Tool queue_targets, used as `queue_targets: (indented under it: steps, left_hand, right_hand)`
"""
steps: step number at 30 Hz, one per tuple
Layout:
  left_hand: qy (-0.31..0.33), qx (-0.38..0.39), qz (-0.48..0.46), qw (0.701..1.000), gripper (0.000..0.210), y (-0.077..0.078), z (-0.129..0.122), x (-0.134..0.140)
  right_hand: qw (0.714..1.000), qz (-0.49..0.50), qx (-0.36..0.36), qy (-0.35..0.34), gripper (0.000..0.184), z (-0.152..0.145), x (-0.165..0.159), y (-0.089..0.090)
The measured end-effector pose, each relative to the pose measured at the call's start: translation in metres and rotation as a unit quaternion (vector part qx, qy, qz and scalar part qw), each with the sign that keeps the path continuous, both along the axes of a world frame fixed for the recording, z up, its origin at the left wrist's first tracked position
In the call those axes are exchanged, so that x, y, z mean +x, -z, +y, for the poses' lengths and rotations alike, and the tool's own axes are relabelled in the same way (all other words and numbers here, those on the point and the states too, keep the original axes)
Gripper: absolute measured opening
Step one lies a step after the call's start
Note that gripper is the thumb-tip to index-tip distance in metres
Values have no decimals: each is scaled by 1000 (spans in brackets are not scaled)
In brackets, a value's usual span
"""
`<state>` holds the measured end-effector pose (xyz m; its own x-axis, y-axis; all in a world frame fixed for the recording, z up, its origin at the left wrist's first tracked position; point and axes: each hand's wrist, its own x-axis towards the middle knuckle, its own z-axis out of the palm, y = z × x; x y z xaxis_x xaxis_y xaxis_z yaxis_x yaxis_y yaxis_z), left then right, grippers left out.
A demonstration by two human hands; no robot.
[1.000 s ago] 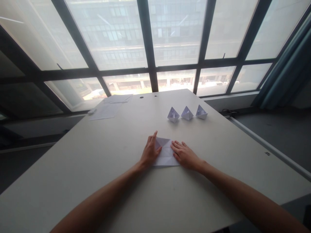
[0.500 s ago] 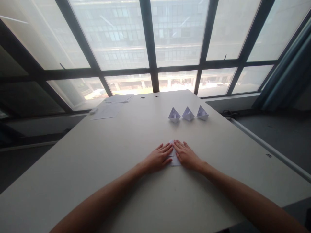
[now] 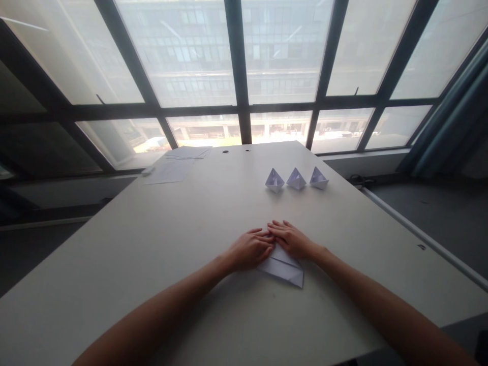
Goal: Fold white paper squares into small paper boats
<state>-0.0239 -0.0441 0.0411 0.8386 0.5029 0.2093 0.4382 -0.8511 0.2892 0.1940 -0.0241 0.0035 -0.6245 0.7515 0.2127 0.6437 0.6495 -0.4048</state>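
A folded white sheet of paper (image 3: 284, 267) lies on the white table, its creased lower band turned at a slant and its upper part covered by my hands. My left hand (image 3: 251, 249) is closed on the paper's left side, the thumb low near the fold. Across the paper's upper tip, my right hand (image 3: 292, 239) lies with its fingers stretched out, their ends meeting the left fingertips. Beyond the hands stand three folded paper boats, a left one (image 3: 274, 181), a middle one (image 3: 296, 179) and a right one (image 3: 318, 178), in a row.
Several flat paper sheets (image 3: 171, 170) lie at the table's far left, with a small pale object (image 3: 148, 172) beside them. Two dark round spots are near the far edge. Large windows rise behind the white table (image 3: 152, 239); a curtain (image 3: 446, 107) hangs at right.
The folded paper has turned and come nearer to me, its lower band now slanting down to the right. Both hands have shifted, their fingertips now meeting over the paper's tip.
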Motion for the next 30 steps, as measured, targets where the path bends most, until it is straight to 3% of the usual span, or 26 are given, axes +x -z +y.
queue_targets:
  steps: [3,6,11,15,19,24,30]
  left_hand:
    - [-53,19,-28,998,32,7,-4,5]
    - [-88,35,-31,995,30,16,-3,4]
    - [-135,36,-4,990,46,32,5,-2]
    - [-161,23,44,986,53,44,12,-5]
    - [-206,21,67,976,76,48,17,-9]
    - [-148,22,78,986,79,43,21,-14]
    - [-63,17,55,996,69,38,23,-15]
  right_hand:
    - [999,-49,3,6,47,-5,-4,0]
    - [994,-86,51,50,46,-12,-9,-2]
    - [980,-127,107,106,41,-18,-16,-3]
    - [978,-142,102,114,32,-21,-18,-9]
    - [984,-113,58,124,24,-22,-16,-16]
    - [987,-52,37,151,22,-19,-15,-15]
    - [970,-85,6,229,26,-21,-22,-9]
